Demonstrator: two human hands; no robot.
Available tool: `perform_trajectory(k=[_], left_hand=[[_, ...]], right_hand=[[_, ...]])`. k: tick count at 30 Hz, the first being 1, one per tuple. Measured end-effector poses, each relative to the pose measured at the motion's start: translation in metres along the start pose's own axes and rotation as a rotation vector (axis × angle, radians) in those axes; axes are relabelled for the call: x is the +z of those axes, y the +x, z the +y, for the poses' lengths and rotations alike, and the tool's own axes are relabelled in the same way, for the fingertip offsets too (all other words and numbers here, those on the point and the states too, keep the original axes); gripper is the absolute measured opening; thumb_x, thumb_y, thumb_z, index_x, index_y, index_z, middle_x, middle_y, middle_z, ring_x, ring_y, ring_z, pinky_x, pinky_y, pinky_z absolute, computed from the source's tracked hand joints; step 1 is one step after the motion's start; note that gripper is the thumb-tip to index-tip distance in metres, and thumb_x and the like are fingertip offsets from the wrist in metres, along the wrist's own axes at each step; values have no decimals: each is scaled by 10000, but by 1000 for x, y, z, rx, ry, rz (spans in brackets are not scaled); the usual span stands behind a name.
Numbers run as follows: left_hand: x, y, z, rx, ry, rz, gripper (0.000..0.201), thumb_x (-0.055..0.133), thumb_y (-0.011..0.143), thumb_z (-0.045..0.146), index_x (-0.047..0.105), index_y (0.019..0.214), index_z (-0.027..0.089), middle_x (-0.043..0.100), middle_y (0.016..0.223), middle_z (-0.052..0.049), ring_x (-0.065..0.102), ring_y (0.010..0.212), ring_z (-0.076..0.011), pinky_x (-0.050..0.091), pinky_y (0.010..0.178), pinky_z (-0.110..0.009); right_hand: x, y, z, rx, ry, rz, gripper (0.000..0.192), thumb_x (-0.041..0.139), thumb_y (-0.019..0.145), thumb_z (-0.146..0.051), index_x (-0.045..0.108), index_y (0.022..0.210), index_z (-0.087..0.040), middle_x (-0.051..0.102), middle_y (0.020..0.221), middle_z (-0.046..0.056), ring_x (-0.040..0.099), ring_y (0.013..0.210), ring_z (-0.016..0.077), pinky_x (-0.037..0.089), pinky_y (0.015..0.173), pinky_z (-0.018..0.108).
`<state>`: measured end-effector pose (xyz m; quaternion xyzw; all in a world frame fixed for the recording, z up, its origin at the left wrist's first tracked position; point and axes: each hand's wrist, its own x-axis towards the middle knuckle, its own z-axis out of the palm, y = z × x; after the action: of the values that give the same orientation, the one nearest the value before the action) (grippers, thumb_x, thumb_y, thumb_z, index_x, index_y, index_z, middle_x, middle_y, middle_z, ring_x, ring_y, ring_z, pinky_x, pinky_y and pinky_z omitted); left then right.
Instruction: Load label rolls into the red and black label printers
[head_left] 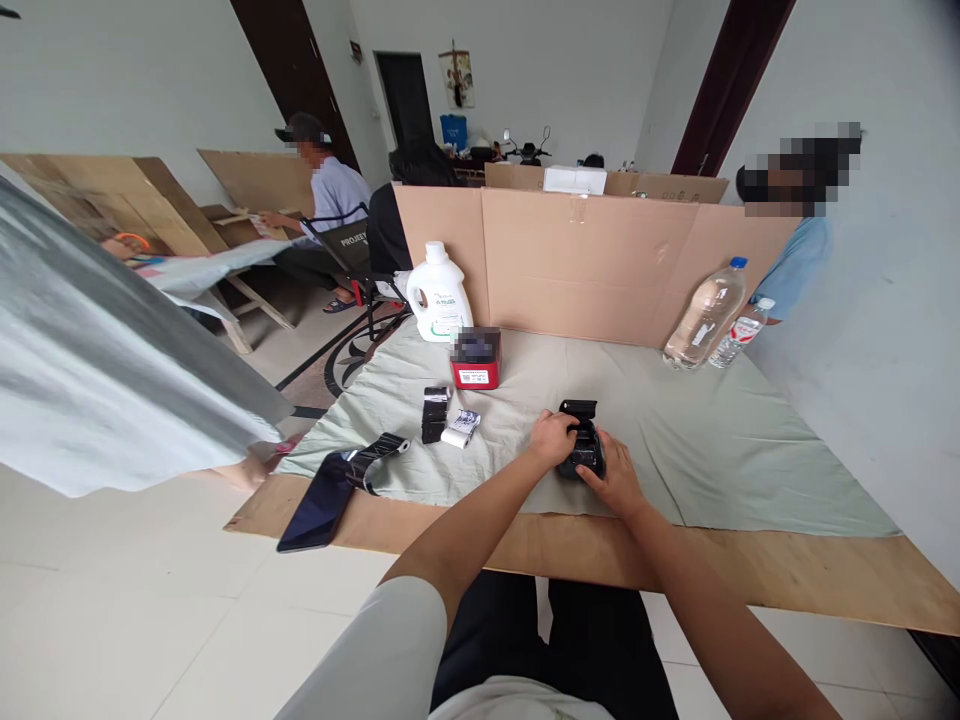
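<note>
A small black portable printer [587, 457] sits on the cloth with its lid [578, 408] raised and its inner compartment exposed. My right hand [619, 476] grips its right side, thumb at the near edge. At the left edge my left hand [553, 439] is closed, fingertips bent over the rim by the compartment; part of them is hidden. To the left lie a white paper roll [459, 430] with dark print, a black-printed paper strip [434, 415] and another roll with a long dark strip [379, 455].
A dark tablet [319, 503] overhangs the front left edge. A red and black box [476, 362] and a white detergent jug [441, 295] stand behind. Two clear bottles [705, 315] stand at right by a cardboard screen [577, 265]. People [337, 190] sit beyond.
</note>
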<state>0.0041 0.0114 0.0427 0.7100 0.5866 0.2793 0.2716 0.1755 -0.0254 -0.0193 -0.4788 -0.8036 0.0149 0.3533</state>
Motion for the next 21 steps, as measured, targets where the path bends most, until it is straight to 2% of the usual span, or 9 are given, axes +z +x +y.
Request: perform_trajectory(k=[3,5,10,15,21], left_hand=[[4,16,10,-44,136,-105,196,658,747,209,727,930,228,667,1064,-92,414,1191,-309,281,1039,-397],[7,27,16,-80,218,-152,221,703,693,178,725,910,213,657,1072,-120,402,1205,-333,281,1020,-411],[15,43,24,-119,299,-179,268,717,646,110,711,913,133,635,1097,-200,418,1192,-366,227,1032,-467],[18,44,26,-88,300,-173,316,734,620,92,708,926,165,652,1052,-168,376,1232,-361,190,1050,-458],[17,45,27,-80,313,-195,229,742,591,48,710,774,181,673,901,-142,432,1167,-341,174,1049,-442]], right_hand=[[8,-15,1,15,-9,10,845,466,818,-675,260,1442,-143,493,1332,179,478,1193,312,413,972,505],[11,-18,1,32,-26,3,888,485,793,-696,268,1437,-125,496,1328,186,479,1187,319,416,965,503],[14,-17,-1,62,-35,-15,932,522,761,-701,249,1442,-127,495,1335,187,481,1185,322,410,962,499],[15,-18,-1,74,-58,-3,944,550,749,-683,232,1447,-133,498,1325,187,484,1182,328,407,957,503],[17,-18,-1,62,-74,7,910,542,764,-667,241,1441,-139,503,1308,194,494,1162,343,408,939,515]])
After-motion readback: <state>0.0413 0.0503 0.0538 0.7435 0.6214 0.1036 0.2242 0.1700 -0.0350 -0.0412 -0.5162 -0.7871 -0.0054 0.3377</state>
